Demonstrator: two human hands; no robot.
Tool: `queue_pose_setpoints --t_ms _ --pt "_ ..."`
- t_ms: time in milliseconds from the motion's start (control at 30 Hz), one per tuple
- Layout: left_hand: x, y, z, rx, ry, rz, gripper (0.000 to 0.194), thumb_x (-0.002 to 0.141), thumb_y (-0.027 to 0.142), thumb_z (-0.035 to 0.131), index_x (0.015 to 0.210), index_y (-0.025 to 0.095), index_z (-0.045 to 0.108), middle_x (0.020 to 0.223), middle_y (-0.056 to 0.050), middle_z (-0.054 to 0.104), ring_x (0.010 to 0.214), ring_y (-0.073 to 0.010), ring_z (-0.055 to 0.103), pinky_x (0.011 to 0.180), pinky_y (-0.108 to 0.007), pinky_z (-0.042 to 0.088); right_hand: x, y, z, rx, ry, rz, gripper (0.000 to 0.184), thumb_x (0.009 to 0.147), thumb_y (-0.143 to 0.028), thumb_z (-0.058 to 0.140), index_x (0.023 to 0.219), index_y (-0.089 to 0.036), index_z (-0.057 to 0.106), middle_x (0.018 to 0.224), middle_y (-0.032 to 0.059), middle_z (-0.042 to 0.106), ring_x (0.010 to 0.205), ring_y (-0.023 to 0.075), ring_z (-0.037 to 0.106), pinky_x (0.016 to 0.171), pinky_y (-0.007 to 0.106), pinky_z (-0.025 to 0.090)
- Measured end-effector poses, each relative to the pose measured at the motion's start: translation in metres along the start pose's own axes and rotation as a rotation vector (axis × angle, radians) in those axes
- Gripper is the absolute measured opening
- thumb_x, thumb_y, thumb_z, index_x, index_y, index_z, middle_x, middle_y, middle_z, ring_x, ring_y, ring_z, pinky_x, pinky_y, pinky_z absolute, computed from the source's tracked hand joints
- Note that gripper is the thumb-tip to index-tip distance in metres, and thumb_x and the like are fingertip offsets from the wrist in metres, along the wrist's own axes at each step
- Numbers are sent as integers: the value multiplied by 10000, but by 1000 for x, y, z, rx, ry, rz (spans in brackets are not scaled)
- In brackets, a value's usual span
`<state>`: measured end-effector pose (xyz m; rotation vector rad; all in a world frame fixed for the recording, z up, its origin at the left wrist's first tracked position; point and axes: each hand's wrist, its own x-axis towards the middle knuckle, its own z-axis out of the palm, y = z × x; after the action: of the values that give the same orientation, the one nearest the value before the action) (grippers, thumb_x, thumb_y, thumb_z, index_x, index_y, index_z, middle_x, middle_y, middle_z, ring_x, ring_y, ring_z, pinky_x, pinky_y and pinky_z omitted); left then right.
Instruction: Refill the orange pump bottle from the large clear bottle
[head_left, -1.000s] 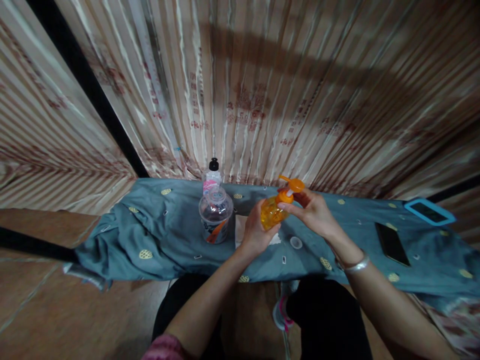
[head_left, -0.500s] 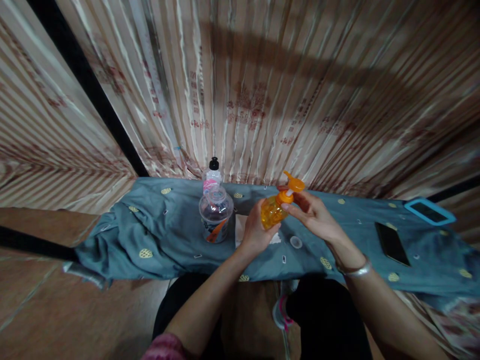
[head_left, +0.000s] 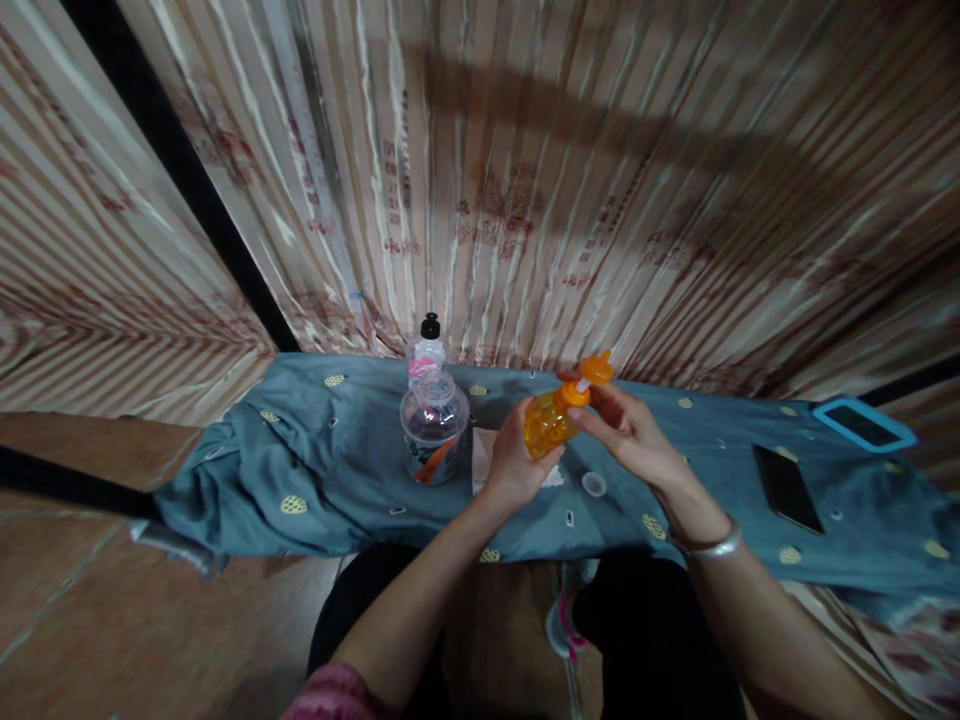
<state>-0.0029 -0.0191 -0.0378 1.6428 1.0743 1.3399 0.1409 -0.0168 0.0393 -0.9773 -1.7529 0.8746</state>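
Tilted to the right above the cloth is a pump bottle [head_left: 547,424] of clear yellow-orange plastic with an orange pump head [head_left: 598,369]. My left hand [head_left: 516,462] is wrapped round the bottle's body. The thumb and fingers of my right hand [head_left: 626,430] close on the orange collar [head_left: 574,394] below the pump head. Beneath my left hand lies a white paper [head_left: 483,452], partly covered. A small clear round lid [head_left: 594,484] rests on the cloth below my right hand.
Left of my hands stands a clear plastic cup [head_left: 433,440] with a domed lid, a black-capped bottle [head_left: 427,355] behind it. At the right lie a dark phone [head_left: 787,488] and a blue-framed device [head_left: 864,424] on the blue-green cloth [head_left: 360,470]. A striped curtain [head_left: 510,200] hangs behind.
The orange pump head has turned on the bottle: its spout pointed to the upper left and now points up and away. Both hands keep nearly the same place.
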Motion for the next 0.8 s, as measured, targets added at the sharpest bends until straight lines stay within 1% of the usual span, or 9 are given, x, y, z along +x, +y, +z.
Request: queue_pose_setpoints --t_ms 100,200,267,400,467,533,600,700,800 --pt "0 1 0 -1 2 4 668 665 159 714 1242 222 383 1219 -85 573 1124 -256 562 942 -442 474 2 11 4 -49 159 10 408 777 -367 744 1091 -168 574 1103 88 577 1026 252 535 952 436 397" --pt "-1 2 -1 1 2 2 659 670 161 710 1239 220 384 1211 -86 576 1128 -257 560 944 -439 472 2 14 7 -105 272 31 475 704 -374 808 1046 -126 591 1061 129 584 1013 307 530 967 526 358" --pt "0 2 -1 2 -1 1 665 666 164 714 1240 211 381 1207 -93 577 1131 -262 557 952 -442 468 0 10 6 -98 234 33 502 696 -368 814 1072 -132 578 1080 127 574 1037 311 522 969 515 363" --pt "1 2 0 -6 -3 -2 657 661 174 721 1230 207 393 1204 -95 580 1135 -268 553 961 -450 461 -2 -1 1 33 39 15 436 798 -336 716 1165 -198 525 1203 70 521 1135 227 481 988 351 391" --pt "1 1 0 -13 -2 -4 653 663 171 719 1229 211 396 1205 -93 579 1135 -268 553 963 -452 461 -2 -1 0 78 1 24 379 833 -313 676 1170 -203 543 1219 55 520 1146 196 475 993 295 380" --pt "1 1 1 -13 -2 -1 657 661 168 720 1231 212 397 1207 -93 578 1135 -270 552 963 -455 459 -1 5 1 86 39 35 344 821 -318 690 1122 -193 579 1165 59 558 1091 200 514 961 305 405" --pt "1 0 1 -3 2 5 661 657 171 724 1230 214 399 1206 -92 579 1138 -273 550 960 -460 459 1 12 4 61 131 33 345 772 -344 741 1047 -184 608 1087 67 594 1012 221 550 916 353 431" --pt "0 -1 1 10 5 12 661 658 171 723 1232 222 398 1214 -86 575 1138 -270 551 954 -455 463 1 19 7 -3 250 25 405 701 -366 804 1006 -170 625 1068 89 602 987 265 548 924 446 401" --pt "0 -1 1 6 5 9 665 666 180 719 1241 217 386 1224 -92 571 1145 -267 548 950 -450 467 -1 14 6 -26 217 19 478 685 -347 824 1069 -165 604 1114 96 580 1037 276 528 955 451 379"
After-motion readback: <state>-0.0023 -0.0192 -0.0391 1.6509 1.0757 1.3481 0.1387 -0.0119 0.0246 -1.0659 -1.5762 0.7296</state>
